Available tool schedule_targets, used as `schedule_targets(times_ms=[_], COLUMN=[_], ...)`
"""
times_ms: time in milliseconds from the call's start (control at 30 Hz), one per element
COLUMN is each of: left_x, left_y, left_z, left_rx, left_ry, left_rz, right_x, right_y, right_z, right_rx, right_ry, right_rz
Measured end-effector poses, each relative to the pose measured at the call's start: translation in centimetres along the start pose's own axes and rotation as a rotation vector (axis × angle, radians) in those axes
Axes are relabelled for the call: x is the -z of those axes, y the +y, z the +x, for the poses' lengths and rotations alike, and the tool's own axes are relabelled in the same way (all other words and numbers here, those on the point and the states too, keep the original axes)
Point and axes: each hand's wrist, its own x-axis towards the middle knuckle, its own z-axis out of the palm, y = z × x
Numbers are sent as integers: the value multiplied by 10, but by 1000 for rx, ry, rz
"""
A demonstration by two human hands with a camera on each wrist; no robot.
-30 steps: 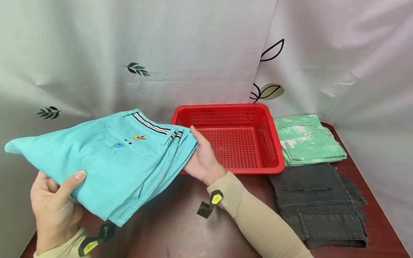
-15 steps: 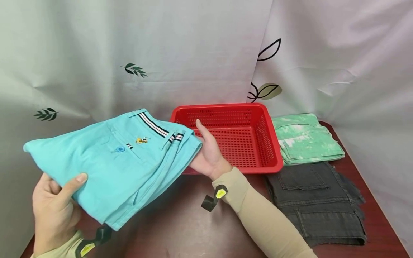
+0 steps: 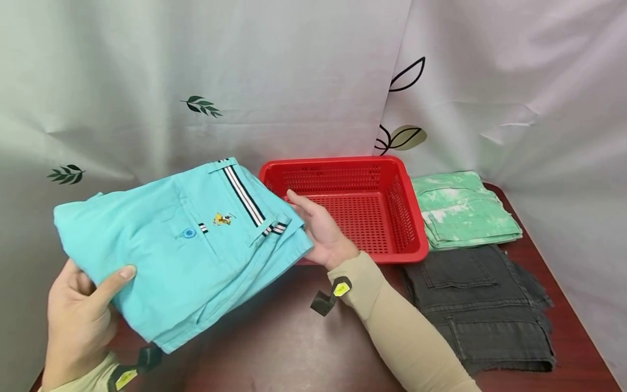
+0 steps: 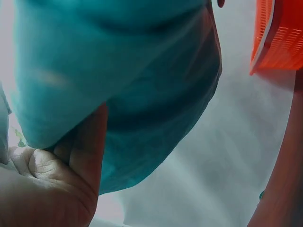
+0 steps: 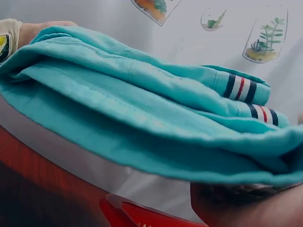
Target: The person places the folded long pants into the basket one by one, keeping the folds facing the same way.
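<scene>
A folded pair of turquoise pants point(image 3: 161, 239) is held in the air left of the red basket, with a striped inner waistband, a blue button and a small embroidered emblem facing up. My left hand point(image 3: 80, 316) grips its lower left side, thumb on top and fingers underneath. Under the right edge, near the waistband, my right hand point(image 3: 325, 234) supports the cloth with its thumb extended clear of the fabric; its other fingers are mostly hidden. Layered folds of the pants point(image 5: 142, 94) show in the right wrist view, the right hand point(image 5: 251, 205) below them.
Behind the right hand stands a red perforated basket point(image 3: 418, 228) with nothing in it. To its right lie folded green-and-white clothing point(image 3: 465, 209) and, nearer, folded dark grey jeans point(image 3: 485, 310). They rest on a reddish-brown table point(image 3: 289, 337); a pale curtain point(image 3: 274, 71) hangs behind.
The pants have shifted a little rightward, and their left end has drawn in from the far left. The waistband has turned more into view. Both hands keep their places on the cloth.
</scene>
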Motion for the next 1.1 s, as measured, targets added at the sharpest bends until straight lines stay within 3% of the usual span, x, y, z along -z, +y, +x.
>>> schedule_targets(times_ms=[200,467,867,1000,1100], left_x=[-4,4,9,9,7], left_y=[3,-1,-4,-4,-4], left_z=[-2,2,6,6,6], left_rx=[3,-20,-41,-58,-93], left_ry=[-42,-173,-119,-121,-126], left_rz=[90,190,501,581,694], right_x=[0,1,-3,-4,-6], right_y=[1,0,-1,1,4], right_z=[-2,-5,-6,-7,-6], right_rx=[-37,-43,-18,3,31], right_ry=[-20,14,-26,16,84], right_rz=[-66,-254,-305,-352,-430])
